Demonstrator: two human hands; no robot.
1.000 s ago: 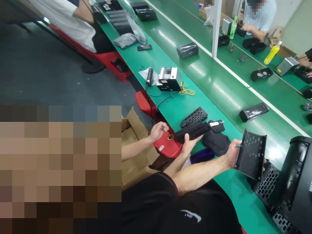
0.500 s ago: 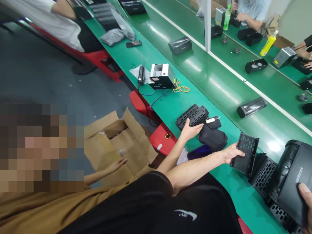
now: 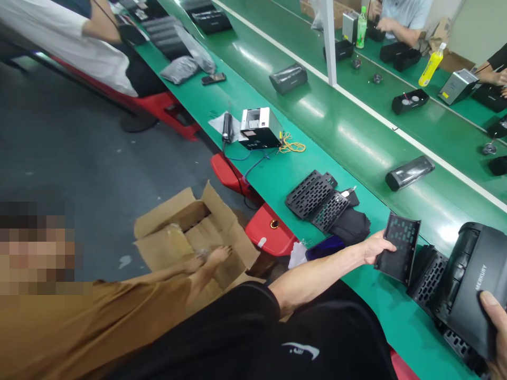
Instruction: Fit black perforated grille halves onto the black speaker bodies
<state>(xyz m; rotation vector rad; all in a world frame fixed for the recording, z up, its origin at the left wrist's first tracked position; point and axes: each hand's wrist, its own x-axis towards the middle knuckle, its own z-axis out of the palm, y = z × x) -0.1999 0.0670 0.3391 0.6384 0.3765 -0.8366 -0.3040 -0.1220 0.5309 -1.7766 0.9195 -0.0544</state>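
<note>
My left hand (image 3: pixel 373 248) grips the left edge of a black perforated panel (image 3: pixel 398 247), held tilted just above the green bench (image 3: pixel 380 311). At the bottom right corner my right hand (image 3: pixel 494 322) is closed around a large black speaker housing (image 3: pixel 471 285) marked MERCURY; only its thumb and part of the palm show. Black grille panels (image 3: pixel 430 277) lie stacked between the held panel and the housing. A co-worker in a brown top reaches both hands (image 3: pixel 214 258) into an open cardboard box (image 3: pixel 178 232) on the floor.
Two black grilles (image 3: pixel 312 195) and a folded black cloth (image 3: pixel 352 224) lie on the bench ahead of my left hand. A red stool (image 3: pixel 269 232) stands beside the bench. Farther off are a white box unit (image 3: pixel 259 126), a wrapped speaker (image 3: pixel 407 173) and other workers.
The co-worker's hand has left the grilles on the bench and gone down into the cardboard box. My left hand holds the panel in nearly the same place; my right hand stays on the housing.
</note>
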